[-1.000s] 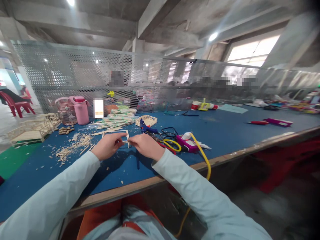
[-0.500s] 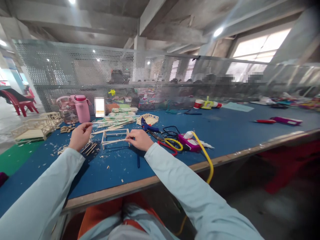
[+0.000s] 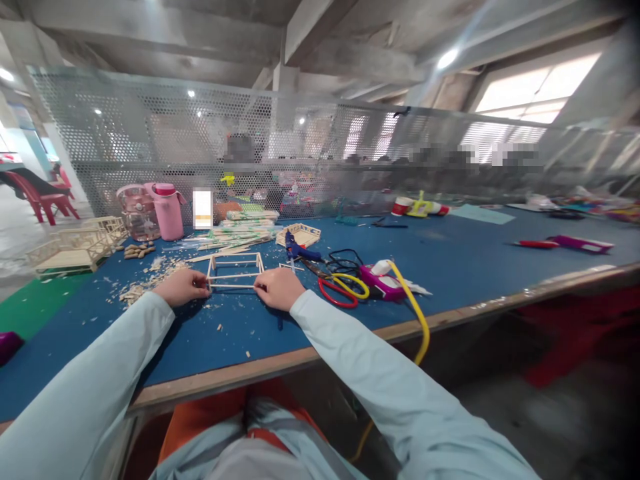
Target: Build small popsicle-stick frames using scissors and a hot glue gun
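Seemingly left hand [image 3: 183, 287] and right hand [image 3: 278, 289] each pinch an end of the stick frame [image 3: 235, 273], grip nearly closed.

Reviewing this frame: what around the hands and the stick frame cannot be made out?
All in the head view:
1. Fingertips of the left hand and right hand at the wooden stick frame: hidden behind the hands' backs, so neither grip is confirmed.
2. White card beside the pink bottle: blurred out.
3. Figures behind the mesh screen: blurred.
4. Yellow hose below the table edge: partly hidden behind the right sleeve.
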A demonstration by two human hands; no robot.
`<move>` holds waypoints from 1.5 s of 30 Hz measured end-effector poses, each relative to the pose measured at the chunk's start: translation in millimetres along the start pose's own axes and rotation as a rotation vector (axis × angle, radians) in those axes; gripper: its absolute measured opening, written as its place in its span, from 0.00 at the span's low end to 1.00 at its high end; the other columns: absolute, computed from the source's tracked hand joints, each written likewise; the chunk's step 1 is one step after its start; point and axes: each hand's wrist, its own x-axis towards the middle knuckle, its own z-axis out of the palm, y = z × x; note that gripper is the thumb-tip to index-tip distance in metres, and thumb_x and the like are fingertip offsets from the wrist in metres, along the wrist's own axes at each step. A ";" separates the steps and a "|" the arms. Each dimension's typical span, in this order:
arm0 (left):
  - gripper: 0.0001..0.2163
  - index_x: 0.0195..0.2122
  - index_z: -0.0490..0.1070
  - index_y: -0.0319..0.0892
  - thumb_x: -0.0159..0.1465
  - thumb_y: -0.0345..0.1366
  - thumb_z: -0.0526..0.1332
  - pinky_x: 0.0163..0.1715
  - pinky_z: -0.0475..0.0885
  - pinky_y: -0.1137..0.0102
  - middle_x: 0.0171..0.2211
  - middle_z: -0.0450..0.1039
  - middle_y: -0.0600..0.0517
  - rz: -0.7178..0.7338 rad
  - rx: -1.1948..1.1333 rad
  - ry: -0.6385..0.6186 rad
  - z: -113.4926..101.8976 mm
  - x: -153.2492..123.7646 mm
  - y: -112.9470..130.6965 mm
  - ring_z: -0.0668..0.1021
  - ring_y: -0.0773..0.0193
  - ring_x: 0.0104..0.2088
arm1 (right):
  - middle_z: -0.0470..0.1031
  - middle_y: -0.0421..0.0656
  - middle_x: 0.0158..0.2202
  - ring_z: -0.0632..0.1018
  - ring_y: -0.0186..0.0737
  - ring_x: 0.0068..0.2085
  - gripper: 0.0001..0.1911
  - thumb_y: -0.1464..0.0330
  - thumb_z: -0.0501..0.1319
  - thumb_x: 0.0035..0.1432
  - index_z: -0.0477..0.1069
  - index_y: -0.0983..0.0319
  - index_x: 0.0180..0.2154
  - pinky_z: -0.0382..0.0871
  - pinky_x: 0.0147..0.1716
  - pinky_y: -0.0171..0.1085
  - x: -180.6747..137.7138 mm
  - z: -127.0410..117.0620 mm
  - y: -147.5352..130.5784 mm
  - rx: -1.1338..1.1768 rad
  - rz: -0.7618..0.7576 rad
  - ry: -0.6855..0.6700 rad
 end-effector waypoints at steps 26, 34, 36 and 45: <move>0.17 0.23 0.72 0.40 0.47 0.51 0.57 0.17 0.56 0.74 0.10 0.60 0.58 -0.133 -0.134 0.150 6.3 -8.1 27.4 0.65 0.68 0.14 | 0.70 0.34 0.26 0.69 0.28 0.19 0.20 0.81 0.56 0.37 0.58 0.60 0.36 0.63 0.20 0.30 8.2 9.6 31.4 0.969 0.480 0.095; 0.18 0.17 0.61 0.41 0.48 0.52 0.57 0.17 0.58 0.75 0.12 0.59 0.58 -0.119 -0.222 0.264 6.4 -10.1 34.6 0.65 0.70 0.15 | 0.70 0.35 0.25 0.72 0.30 0.19 0.15 0.71 0.60 0.46 0.57 0.59 0.36 0.57 0.12 0.25 11.7 3.6 25.1 1.225 0.474 0.179; 0.19 0.17 0.62 0.41 0.47 0.53 0.57 0.17 0.59 0.75 0.13 0.57 0.59 -0.105 -0.244 0.283 6.9 -10.3 35.7 0.64 0.70 0.16 | 0.70 0.35 0.25 0.72 0.30 0.20 0.15 0.70 0.60 0.46 0.57 0.60 0.36 0.60 0.15 0.26 11.8 4.2 26.1 1.177 0.441 0.254; 0.22 0.24 0.67 0.40 0.48 0.58 0.56 0.20 0.66 0.73 0.17 0.62 0.57 -0.077 -0.341 0.252 10.5 -7.3 32.7 0.66 0.68 0.20 | 0.75 0.40 0.28 0.73 0.30 0.22 0.12 0.68 0.55 0.52 0.65 0.63 0.41 0.66 0.26 0.31 7.3 9.2 28.9 0.756 0.237 0.370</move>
